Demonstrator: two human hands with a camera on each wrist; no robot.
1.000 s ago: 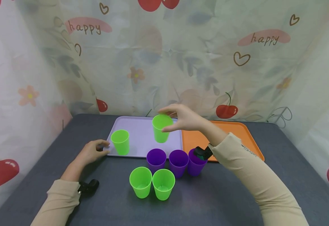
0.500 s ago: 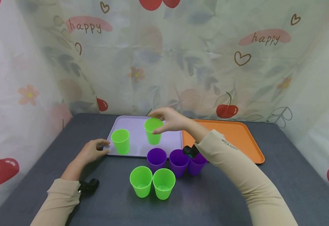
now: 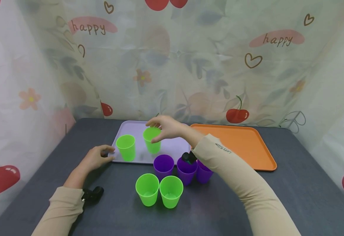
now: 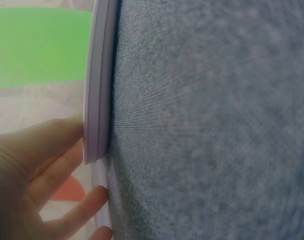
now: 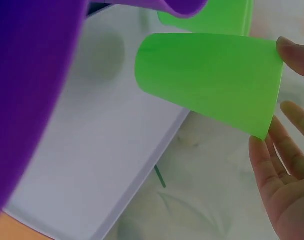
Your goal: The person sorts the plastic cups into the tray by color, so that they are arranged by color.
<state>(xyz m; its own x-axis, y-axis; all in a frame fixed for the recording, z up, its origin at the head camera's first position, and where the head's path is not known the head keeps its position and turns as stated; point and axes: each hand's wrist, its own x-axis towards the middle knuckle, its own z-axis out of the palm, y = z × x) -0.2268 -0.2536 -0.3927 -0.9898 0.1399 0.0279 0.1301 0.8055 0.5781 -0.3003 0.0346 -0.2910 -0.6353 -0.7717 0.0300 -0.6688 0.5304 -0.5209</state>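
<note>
My right hand (image 3: 168,127) pinches a light green plastic cup (image 3: 151,144) by its rim, thumb on the near side and fingers behind. Upright, the cup (image 5: 206,80) hangs low over the lavender tray (image 3: 174,149), its shadow showing apart from its base in the right wrist view. Left of it, another green cup (image 3: 126,148) stands on the same tray. At the tray's near left corner, my left hand (image 3: 96,157) holds the edge between thumb and fingers. The left wrist view shows a fingertip right against the tray rim (image 4: 98,100).
Three purple cups (image 3: 163,165) stand in a row before the trays, partly under the right forearm. Two green cups (image 3: 147,189) stand closer to me, side by side. An orange tray (image 3: 236,141) lies to the right of the lavender one. A printed curtain (image 3: 177,65) hangs behind the table.
My right hand has carried the green cup leftward and lower over the lavender tray, toward the cup standing there. My left hand has stayed at the tray corner.
</note>
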